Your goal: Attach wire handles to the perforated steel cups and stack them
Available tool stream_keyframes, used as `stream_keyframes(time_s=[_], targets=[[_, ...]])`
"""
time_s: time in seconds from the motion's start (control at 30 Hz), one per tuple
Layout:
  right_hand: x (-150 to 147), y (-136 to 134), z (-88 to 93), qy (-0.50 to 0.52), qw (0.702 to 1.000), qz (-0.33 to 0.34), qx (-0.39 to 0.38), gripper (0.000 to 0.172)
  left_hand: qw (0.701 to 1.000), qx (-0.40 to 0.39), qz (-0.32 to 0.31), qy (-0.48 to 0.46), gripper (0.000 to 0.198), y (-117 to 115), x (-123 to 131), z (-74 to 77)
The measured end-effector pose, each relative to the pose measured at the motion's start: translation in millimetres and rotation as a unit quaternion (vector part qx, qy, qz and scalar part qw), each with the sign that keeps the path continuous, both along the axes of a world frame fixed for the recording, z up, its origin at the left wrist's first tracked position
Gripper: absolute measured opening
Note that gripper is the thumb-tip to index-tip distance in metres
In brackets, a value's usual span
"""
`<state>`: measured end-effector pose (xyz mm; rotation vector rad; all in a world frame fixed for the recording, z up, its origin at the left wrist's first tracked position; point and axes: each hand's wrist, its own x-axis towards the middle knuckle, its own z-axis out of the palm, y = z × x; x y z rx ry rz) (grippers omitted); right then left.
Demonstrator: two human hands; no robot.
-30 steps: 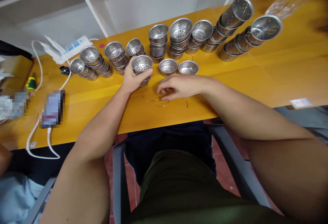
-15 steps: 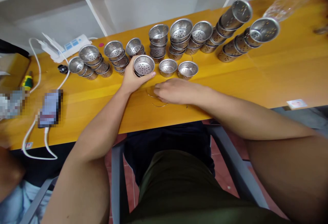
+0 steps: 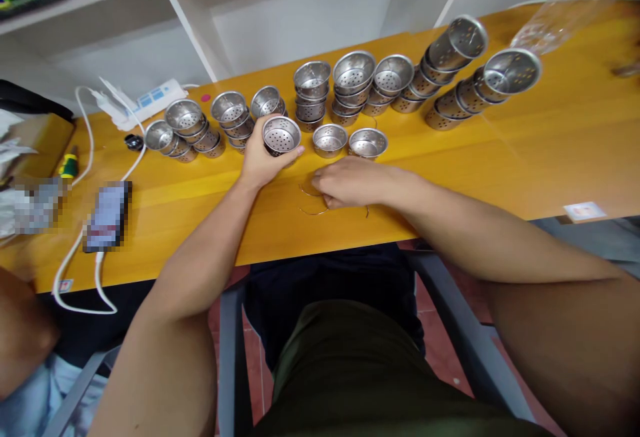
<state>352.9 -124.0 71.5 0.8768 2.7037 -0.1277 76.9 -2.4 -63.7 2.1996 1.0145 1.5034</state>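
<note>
Your left hand [image 3: 261, 159] has its fingers wrapped around a perforated metal cup [image 3: 281, 136], mouth facing up toward you; its base is hidden. At four o'clock from that cup, your right hand [image 3: 346, 182] is low over the bench [image 3: 525, 157], fingers bent down and close together; whether they pinch the thin wire [image 3: 305, 190] beside them, I cannot tell. A curved wire [image 3: 313, 214] lies at five o'clock from the held cup. Two single cups [image 3: 330, 142] sit at three o'clock, and stacked cups [image 3: 310, 96] run behind from nine to two.
</note>
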Motion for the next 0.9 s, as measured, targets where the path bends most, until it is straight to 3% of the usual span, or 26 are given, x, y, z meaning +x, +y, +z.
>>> stream_keyframes(time_s=[0.27,0.43,0.57,0.7,0.8,0.9], targets=[[13.6,12.4,-17.7,0.090,0.996,-0.004,-0.028,0.007,1.000,0.014,0.012,-0.007,0.114,-6.4,1.0,12.3],[32.3,25.6,-17.5,0.228,0.964,-0.003,-0.139,0.015,0.998,0.059,-0.014,-0.031,0.104,-22.7,-1.9,37.0],[51.9,41.0,-17.1,0.363,0.908,0.001,-0.211,0.015,0.997,0.046,-0.062,-0.021,0.098,-45.7,0.1,50.1],[63.4,54.0,-18.9,0.436,0.869,-0.030,-0.230,0.013,0.990,-0.044,-0.136,-0.017,0.101,-63.8,10.5,50.6],[66.0,57.9,-18.1,0.464,0.853,-0.068,-0.230,0.021,0.973,-0.115,-0.201,-0.026,0.105,-71.2,18.4,50.5],[67.4,55.9,-15.3,0.478,0.855,-0.116,-0.166,0.022,0.954,-0.139,-0.262,-0.031,0.101,-75.3,21.6,53.1]])
